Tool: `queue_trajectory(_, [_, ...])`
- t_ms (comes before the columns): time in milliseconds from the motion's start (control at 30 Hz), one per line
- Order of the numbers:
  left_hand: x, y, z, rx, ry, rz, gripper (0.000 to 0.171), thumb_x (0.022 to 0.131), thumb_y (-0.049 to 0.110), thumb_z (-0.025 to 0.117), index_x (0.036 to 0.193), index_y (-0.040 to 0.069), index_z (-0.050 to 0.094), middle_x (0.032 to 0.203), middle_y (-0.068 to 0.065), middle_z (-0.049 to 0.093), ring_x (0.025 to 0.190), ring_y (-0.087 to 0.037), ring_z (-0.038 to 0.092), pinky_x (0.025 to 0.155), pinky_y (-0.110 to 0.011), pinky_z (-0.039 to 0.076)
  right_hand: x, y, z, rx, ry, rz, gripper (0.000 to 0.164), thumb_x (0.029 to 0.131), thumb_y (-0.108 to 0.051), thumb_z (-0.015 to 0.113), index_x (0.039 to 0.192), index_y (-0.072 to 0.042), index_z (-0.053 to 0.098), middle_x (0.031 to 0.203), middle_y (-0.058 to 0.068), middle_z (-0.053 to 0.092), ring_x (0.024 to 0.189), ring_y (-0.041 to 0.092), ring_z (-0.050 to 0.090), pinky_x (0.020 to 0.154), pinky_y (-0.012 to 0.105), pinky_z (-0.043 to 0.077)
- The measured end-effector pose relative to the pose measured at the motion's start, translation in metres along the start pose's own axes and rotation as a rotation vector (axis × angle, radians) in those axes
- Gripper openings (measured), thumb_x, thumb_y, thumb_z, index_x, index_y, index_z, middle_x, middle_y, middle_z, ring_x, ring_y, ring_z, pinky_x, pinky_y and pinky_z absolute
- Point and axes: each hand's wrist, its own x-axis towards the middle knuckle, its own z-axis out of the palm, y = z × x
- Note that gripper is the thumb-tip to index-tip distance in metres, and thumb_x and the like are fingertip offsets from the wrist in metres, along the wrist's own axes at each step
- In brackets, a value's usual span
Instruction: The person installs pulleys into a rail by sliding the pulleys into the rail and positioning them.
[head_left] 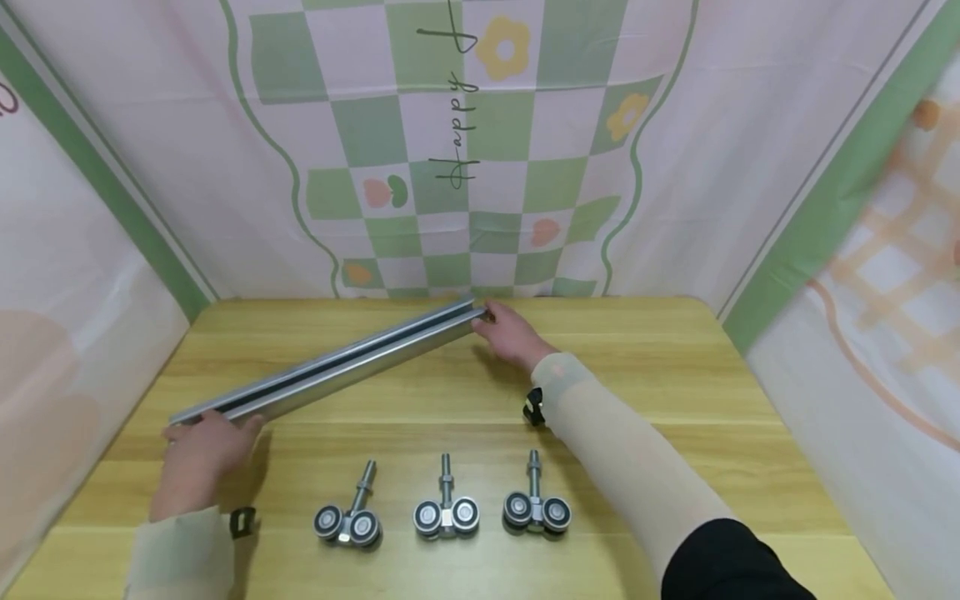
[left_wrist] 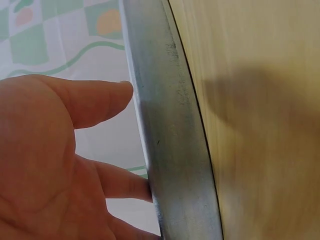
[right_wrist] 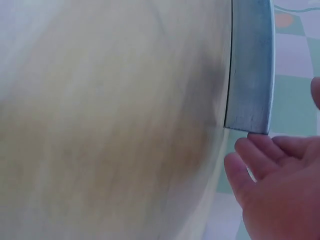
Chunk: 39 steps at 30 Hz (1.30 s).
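A long silver metal rail with a dark lengthwise slot lies diagonally across the table, its right end farther back. At its left end is my left hand, thumb and fingers spread along the near edge. The left wrist view shows that hand with fairly straight fingers touching the rail's edge. My right hand is at the far right end. In the right wrist view, the fingertips of this hand touch the rail's end without wrapping round it.
Three roller hangers stand in a row near the front: a left one, a middle one and a right one, each with wheels and a threaded bolt. Behind the wooden table hangs a checked cloth; more cloth borders both sides.
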Motion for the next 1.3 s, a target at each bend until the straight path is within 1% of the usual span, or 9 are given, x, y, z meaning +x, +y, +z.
queue_trajectory(133, [0.003, -0.007, -0.003, 0.015, 0.038, 0.061, 0.098, 0.100, 0.064, 0.030, 0.133, -0.029, 0.030, 0.127, -0.061, 0.021, 0.111, -0.075, 0.033, 0.088, -0.075, 0.038, 0.000, 0.003, -0.001, -0.025, 0.036, 0.058, 0.073, 0.101, -0.043, 0.054, 0.153, 0.002, 0.029, 0.145, 0.023, 0.046, 0.130, 0.037, 0.046, 0.110, 0.050, 0.035])
queue_trajectory(233, [0.006, -0.019, -0.007, 0.002, 0.092, 0.082, 0.090, 0.102, 0.059, 0.033, 0.131, -0.026, 0.037, 0.124, -0.052, 0.039, 0.110, -0.068, 0.040, 0.087, -0.072, 0.041, 0.000, 0.004, 0.000, -0.088, 0.047, 0.064, 0.075, 0.100, -0.046, 0.055, 0.154, 0.000, 0.030, 0.147, 0.022, 0.045, 0.131, 0.037, 0.045, 0.111, 0.050, 0.035])
queue_trajectory(367, [0.012, -0.033, -0.013, -0.030, 0.147, 0.069, 0.088, 0.102, 0.055, 0.037, 0.143, -0.021, 0.025, 0.131, -0.050, 0.034, 0.116, -0.066, 0.034, 0.093, -0.074, 0.034, 0.000, 0.001, 0.002, -0.212, 0.019, 0.046, 0.078, 0.099, -0.050, 0.057, 0.157, -0.006, 0.028, 0.151, 0.024, 0.038, 0.131, 0.040, 0.044, 0.111, 0.052, 0.034])
queue_trajectory(467, [0.017, -0.039, -0.014, -0.023, 0.162, 0.089, 0.087, 0.102, 0.056, 0.038, 0.144, -0.019, 0.024, 0.134, -0.049, 0.033, 0.117, -0.066, 0.031, 0.094, -0.075, 0.032, -0.001, -0.003, 0.004, -0.292, -0.018, 0.028, 0.080, 0.098, -0.052, 0.057, 0.158, -0.011, 0.025, 0.146, 0.028, 0.039, 0.124, 0.041, 0.049, 0.106, 0.053, 0.039])
queue_trajectory(533, [0.020, -0.042, -0.015, -0.018, 0.150, 0.101, 0.088, 0.102, 0.058, 0.037, 0.144, -0.018, 0.026, 0.135, -0.048, 0.034, 0.117, -0.066, 0.032, 0.093, -0.075, 0.032, -0.002, -0.004, 0.004, -0.342, -0.039, 0.019, 0.080, 0.098, -0.053, 0.056, 0.159, -0.012, 0.024, 0.143, 0.030, 0.040, 0.121, 0.041, 0.051, 0.104, 0.052, 0.042])
queue_trajectory(733, [0.027, -0.044, -0.020, 0.009, 0.051, 0.104, 0.098, 0.099, 0.067, 0.035, 0.146, -0.017, 0.023, 0.138, -0.049, 0.026, 0.122, -0.068, 0.028, 0.097, -0.075, 0.029, -0.004, -0.003, 0.002, -0.443, -0.057, 0.033, 0.073, 0.101, -0.052, 0.052, 0.159, -0.017, 0.025, 0.150, 0.031, 0.034, 0.132, 0.042, 0.043, 0.106, 0.052, 0.040])
queue_trajectory(900, [0.030, -0.040, -0.022, 0.041, 0.019, 0.115, 0.100, 0.098, 0.068, 0.035, 0.147, -0.017, 0.019, 0.139, -0.050, 0.023, 0.121, -0.069, 0.029, 0.097, -0.075, 0.030, -0.007, -0.008, 0.000, -0.532, -0.025, 0.014, 0.069, 0.100, -0.049, 0.055, 0.155, -0.011, 0.036, 0.143, 0.025, 0.046, 0.125, 0.038, 0.048, 0.100, 0.051, 0.045])
queue_trajectory(1100, [0.032, -0.033, -0.023, 0.088, 0.044, 0.168, 0.095, 0.100, 0.063, 0.038, 0.144, -0.021, 0.024, 0.136, -0.051, 0.025, 0.121, -0.068, 0.031, 0.096, -0.075, 0.030, -0.006, -0.015, -0.003, -0.600, -0.005, -0.004, 0.064, 0.097, -0.041, 0.063, 0.147, -0.004, 0.048, 0.153, 0.019, 0.038, 0.134, 0.037, 0.043, 0.105, 0.053, 0.041])
queue_trajectory(1300, [0.036, -0.027, -0.022, 0.097, 0.062, 0.179, 0.093, 0.101, 0.060, 0.042, 0.143, -0.021, 0.026, 0.137, -0.048, 0.031, 0.121, -0.066, 0.034, 0.098, -0.073, 0.031, -0.004, -0.012, -0.006, -0.616, -0.033, 0.008, 0.061, 0.098, -0.037, 0.063, 0.145, 0.001, 0.048, 0.151, 0.018, 0.043, 0.134, 0.033, 0.044, 0.108, 0.047, 0.040])
